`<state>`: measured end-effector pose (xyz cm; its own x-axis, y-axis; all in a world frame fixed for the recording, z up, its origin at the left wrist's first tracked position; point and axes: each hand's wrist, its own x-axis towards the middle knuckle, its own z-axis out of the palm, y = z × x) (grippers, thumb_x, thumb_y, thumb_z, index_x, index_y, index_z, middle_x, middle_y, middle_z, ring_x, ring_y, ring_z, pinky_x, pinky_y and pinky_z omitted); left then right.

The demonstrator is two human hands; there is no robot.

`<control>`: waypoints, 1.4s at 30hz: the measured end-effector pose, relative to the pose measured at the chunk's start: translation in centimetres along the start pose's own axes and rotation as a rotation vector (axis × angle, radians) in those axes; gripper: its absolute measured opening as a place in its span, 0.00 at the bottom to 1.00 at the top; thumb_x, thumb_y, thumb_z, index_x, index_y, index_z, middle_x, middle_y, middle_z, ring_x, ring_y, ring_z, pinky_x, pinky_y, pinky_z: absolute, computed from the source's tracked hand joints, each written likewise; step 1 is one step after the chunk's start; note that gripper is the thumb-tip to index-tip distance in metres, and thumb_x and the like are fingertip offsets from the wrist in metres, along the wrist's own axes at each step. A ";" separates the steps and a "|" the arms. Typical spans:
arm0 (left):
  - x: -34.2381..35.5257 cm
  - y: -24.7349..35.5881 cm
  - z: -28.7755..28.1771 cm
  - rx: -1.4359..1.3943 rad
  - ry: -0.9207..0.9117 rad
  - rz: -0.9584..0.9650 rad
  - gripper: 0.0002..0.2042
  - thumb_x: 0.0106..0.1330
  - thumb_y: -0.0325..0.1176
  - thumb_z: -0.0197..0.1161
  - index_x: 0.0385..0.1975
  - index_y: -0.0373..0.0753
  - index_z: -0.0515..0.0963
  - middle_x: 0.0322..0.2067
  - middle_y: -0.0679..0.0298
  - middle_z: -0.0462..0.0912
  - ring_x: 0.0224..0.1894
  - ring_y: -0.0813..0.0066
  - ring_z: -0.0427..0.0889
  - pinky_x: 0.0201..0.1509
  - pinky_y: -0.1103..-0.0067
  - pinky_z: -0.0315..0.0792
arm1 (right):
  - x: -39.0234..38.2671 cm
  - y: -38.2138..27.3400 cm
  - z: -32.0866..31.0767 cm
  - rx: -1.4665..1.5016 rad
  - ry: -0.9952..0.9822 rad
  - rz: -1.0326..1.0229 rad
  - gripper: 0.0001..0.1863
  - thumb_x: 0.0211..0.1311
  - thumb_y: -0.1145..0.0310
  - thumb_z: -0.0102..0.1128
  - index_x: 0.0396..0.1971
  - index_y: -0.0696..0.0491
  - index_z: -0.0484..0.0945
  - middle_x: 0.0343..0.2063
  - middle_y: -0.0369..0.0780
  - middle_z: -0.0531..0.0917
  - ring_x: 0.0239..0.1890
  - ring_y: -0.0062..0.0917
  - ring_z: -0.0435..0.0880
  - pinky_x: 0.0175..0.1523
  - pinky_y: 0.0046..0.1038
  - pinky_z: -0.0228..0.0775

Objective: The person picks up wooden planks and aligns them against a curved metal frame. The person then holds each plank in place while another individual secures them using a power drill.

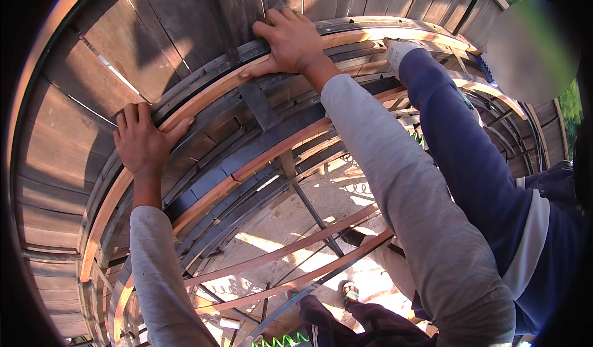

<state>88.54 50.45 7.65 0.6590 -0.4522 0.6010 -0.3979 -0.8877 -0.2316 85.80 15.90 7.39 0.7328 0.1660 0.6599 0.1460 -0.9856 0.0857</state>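
My left hand is wrapped over a long, bent strip of reddish wood, its thumb on the near side and its fingers over the far edge. Further right along the same strip, my right hand grips it in a similar way, fingertips hidden behind. The strip lies along a curved dark metal rail in front of a wall of brown boards. At the right, a co-worker's gloved hand is on the strip too.
More curved wooden strips run lower down, with dark metal brackets between. Loose strips slant across above the pale floor. A bright green coiled hose is at the lower edge. The co-worker's dark blue sleeve is close beside my right arm.
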 end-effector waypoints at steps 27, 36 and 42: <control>0.2 0.4 -1.0 0.003 -0.106 -0.034 0.38 0.48 0.71 0.74 0.42 0.40 0.80 0.46 0.60 0.79 0.50 0.57 0.80 0.52 0.63 0.76 | -0.3 0.0 0.8 -0.055 0.048 -0.010 0.49 0.31 0.15 0.67 0.44 0.43 0.84 0.44 0.39 0.80 0.53 0.38 0.81 0.57 0.42 0.75; 0.2 0.2 -0.4 0.053 -0.142 -0.033 0.29 0.47 0.54 0.74 0.47 0.44 0.79 0.49 0.62 0.78 0.55 0.59 0.78 0.53 0.62 0.76 | -0.2 0.0 0.4 -0.064 0.017 -0.010 0.49 0.31 0.15 0.66 0.44 0.43 0.84 0.44 0.40 0.80 0.53 0.39 0.81 0.56 0.43 0.76; 0.0 -0.4 0.2 0.069 -0.060 0.011 0.29 0.46 0.59 0.72 0.42 0.45 0.79 0.45 0.63 0.78 0.51 0.60 0.79 0.49 0.62 0.76 | -0.1 -0.3 0.2 -0.064 0.008 0.005 0.49 0.31 0.14 0.66 0.44 0.43 0.84 0.45 0.39 0.81 0.54 0.38 0.81 0.56 0.42 0.76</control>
<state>88.86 50.81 7.60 0.6925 -0.4649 0.5517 -0.3617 -0.8854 -0.2920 85.85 16.21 7.13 0.7280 0.1609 0.6664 0.0993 -0.9866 0.1296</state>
